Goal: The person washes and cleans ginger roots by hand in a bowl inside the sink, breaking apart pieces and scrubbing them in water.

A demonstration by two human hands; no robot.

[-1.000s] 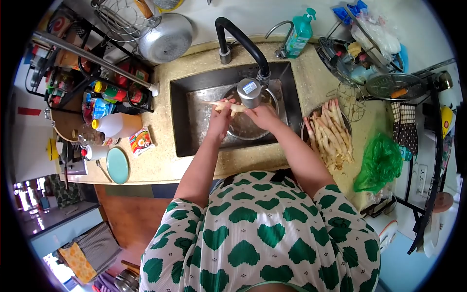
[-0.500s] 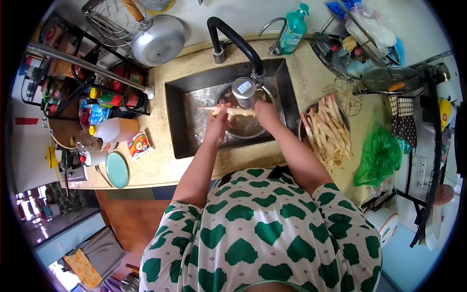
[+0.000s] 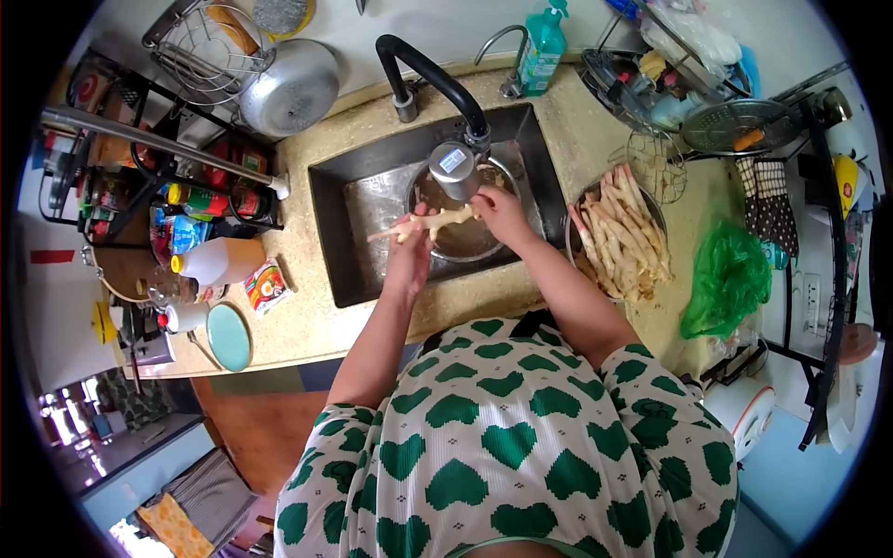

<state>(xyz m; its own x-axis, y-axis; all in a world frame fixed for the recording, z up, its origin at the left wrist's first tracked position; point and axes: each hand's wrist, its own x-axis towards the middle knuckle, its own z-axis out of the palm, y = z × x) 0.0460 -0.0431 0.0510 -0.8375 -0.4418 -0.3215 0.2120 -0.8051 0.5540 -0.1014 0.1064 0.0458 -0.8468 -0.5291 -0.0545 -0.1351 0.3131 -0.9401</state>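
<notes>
Over the sink (image 3: 358,270), my left hand (image 3: 409,249) grips a pale, knobby piece of young ginger (image 3: 443,220) whose thin pinkish end points left. My right hand (image 3: 500,216) has its fingers at the right end of that ginger, pinching it just below the grey cylindrical tap head (image 3: 454,170). Beneath both hands sits a round metal bowl (image 3: 513,177) holding murky water. On the counter to the right, another bowl (image 3: 662,219) is heaped with similar long, pale pieces (image 3: 619,232) with pink tips.
A black tap (image 3: 437,79) arches over the sink. Behind it stand a green soap bottle (image 3: 542,51) and a metal wok (image 3: 290,88). At right lies a green plastic bag (image 3: 727,284). On the left are a jug (image 3: 219,261), a noodle packet (image 3: 267,285) and a teal plate (image 3: 229,337).
The view has shifted and turned slightly. The ginger now tilts more, its thin left end lower, and my right hand has moved a little along its right end.
</notes>
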